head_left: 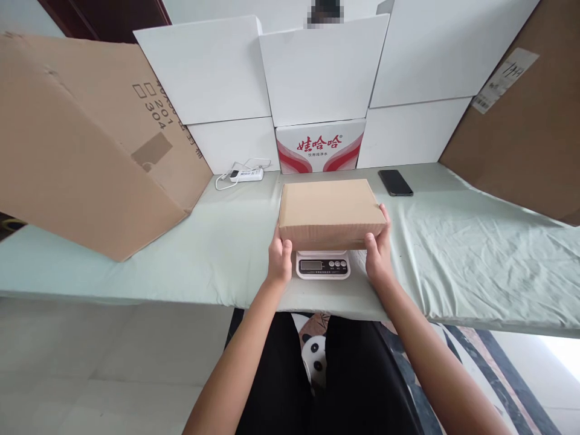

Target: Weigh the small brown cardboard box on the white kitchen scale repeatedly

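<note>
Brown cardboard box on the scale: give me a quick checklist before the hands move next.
1. Left hand grips the near left corner of the closed brown cardboard box: ok.
2. Right hand grips the near right corner: ok.
3. Box sits over the small white digital kitchen scale: ok; whether its weight rests fully on the platform: cannot tell.
4. Scale display in view, not covered by the box: ok; reading: cannot tell, too small.
5. Black smartphone lies apart from the box: ok.
6. White power strip with cable lies apart from the scale: ok.
</note>
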Demonstrator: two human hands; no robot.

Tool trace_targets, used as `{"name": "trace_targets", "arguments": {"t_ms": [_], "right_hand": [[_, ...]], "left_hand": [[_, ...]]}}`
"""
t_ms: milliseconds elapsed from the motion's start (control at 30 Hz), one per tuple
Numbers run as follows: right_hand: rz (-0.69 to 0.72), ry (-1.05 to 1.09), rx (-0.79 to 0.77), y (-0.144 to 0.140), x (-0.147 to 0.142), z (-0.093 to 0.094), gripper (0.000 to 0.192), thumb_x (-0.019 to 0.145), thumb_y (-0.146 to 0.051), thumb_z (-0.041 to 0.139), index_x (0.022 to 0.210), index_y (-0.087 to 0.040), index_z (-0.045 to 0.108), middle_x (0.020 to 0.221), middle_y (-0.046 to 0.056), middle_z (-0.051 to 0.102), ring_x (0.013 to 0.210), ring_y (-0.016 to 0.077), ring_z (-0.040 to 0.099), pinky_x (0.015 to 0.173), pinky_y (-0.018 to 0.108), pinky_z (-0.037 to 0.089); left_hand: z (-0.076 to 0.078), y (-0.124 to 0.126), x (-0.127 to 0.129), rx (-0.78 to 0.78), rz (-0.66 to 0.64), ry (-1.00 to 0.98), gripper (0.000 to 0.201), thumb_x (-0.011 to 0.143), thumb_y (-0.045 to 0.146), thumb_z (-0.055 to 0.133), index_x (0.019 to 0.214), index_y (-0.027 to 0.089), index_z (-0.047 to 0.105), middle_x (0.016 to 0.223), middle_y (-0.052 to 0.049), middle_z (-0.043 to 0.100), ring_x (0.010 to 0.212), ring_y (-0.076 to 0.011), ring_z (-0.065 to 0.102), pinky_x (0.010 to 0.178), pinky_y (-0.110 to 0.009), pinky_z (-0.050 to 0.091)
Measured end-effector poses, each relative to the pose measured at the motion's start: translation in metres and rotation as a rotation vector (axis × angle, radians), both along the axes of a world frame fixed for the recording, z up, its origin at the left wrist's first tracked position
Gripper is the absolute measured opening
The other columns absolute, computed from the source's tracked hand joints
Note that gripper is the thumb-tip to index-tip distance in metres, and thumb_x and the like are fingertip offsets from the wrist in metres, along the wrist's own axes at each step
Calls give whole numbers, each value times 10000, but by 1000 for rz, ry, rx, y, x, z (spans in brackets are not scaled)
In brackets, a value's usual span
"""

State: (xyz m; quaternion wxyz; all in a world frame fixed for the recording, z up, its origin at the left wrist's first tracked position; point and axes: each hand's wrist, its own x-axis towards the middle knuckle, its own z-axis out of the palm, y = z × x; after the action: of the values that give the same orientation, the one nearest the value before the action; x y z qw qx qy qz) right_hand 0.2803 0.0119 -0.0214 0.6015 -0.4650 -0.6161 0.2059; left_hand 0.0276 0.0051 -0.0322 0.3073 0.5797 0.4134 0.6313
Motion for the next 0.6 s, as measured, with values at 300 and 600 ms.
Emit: {"name": "trace_targets", "arguments": {"t_ms": [300,600], "right_hand": [[-200,497,-61,18,7,-6,763,976,-752,493,1674,-450,423,1452,79,625,1333,329,683,1185,635,472],[-174,626,-94,20,3,0,621,933,-717,562,1447,-377,640,1198,31,683,1128,242,713,1019,449,526]], "left_hand": [[-10,13,-8,-29,202,-254,881,1018,856,411,1709,312,465,1878,-83,339,1770,-276,268,1437,-432,287],[-10,14,-8,-57,174,-306,877,997,870,462,1674,316,526,1854,-77,395,1754,-280,316,1428,-425,317]]}}
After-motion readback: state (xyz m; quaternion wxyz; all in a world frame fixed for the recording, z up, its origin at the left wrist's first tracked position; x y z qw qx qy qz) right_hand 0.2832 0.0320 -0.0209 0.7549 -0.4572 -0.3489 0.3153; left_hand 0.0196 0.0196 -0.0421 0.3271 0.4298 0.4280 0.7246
